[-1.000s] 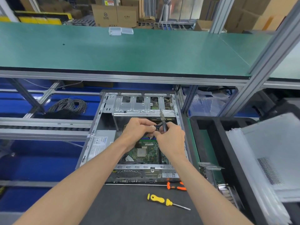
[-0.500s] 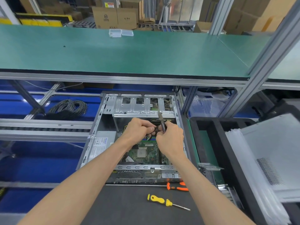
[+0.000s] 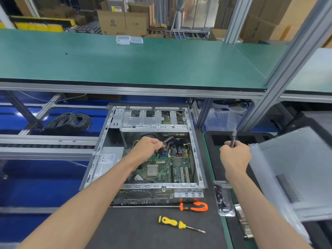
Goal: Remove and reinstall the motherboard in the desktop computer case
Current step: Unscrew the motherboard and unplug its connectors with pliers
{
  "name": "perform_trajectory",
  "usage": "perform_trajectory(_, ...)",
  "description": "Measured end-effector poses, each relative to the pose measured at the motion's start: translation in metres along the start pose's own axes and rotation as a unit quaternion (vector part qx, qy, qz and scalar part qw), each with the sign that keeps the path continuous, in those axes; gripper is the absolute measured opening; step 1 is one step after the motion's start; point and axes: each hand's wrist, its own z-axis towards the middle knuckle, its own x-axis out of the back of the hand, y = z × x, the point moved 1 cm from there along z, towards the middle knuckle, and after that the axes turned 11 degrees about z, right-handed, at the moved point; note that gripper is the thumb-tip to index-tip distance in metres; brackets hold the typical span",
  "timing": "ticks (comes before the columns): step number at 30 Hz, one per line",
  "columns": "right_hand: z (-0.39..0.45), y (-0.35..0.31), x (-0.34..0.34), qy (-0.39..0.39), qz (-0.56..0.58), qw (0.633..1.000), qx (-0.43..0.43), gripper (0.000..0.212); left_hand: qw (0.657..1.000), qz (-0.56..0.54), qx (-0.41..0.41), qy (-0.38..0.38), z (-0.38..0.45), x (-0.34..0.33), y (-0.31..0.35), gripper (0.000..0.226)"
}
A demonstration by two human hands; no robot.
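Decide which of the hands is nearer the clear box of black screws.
Right. The right hand is just beyond the screw box; the left hand is inside the computer case, farther left.

A single wide-angle view comes from the person's head, facing forward and steeply down over the dark grey work mat (image 3: 136, 229). It sits close above the open silver metal desktop computer case (image 3: 195, 155), which fills the lower middle, its rear panel along the mat's far edge. Both forearms enter from the bottom corners, showing how near the lens is. Higher in the frame the view reaches across the long green bench top (image 3: 125, 63) to stacked brown cardboard boxes (image 3: 122, 22) well beyond. Straight rails bow slightly towards the frame edges.
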Motion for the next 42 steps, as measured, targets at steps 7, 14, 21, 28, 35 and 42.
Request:
perform_trajectory(7, -0.035, -0.007, -0.028, -0.114, 0.026, 0.992, 0.046, 0.020, 1.000, 0.003, 0.023, -0.010, -0.002, 0.002, 0.001, 0.033)
perform_trajectory(14, -0.057, -0.019, -0.053, -0.285, -0.092, 0.947, 0.117, 0.016, 0.999, -0.037, 0.017, -0.035, -0.002, 0.000, 0.002, 0.035)
perform_trajectory(21, -0.076, 0.001, -0.085, -0.417, 0.077, 0.894, -0.145, 0.023, 0.994, -0.041, -0.023, -0.094, -0.009, 0.003, 0.004, 0.028)
perform_trajectory(28, -0.077, 0.014, -0.082, -0.362, 0.100, 0.911, -0.173, 0.025, 0.998, -0.025, -0.043, -0.040, -0.009, 0.011, -0.003, 0.027)
perform_trajectory(35, -0.068, 0.003, -0.074, -0.310, 0.152, 0.923, -0.169, 0.021, 0.993, 0.040, -0.055, 0.096, 0.000, 0.015, -0.006, 0.024)
perform_trajectory(42, -0.054, -0.009, -0.054, -0.237, 0.212, 0.932, -0.170, 0.023, 0.987, 0.146, -0.067, 0.032, -0.003, 0.014, 0.000, 0.028)
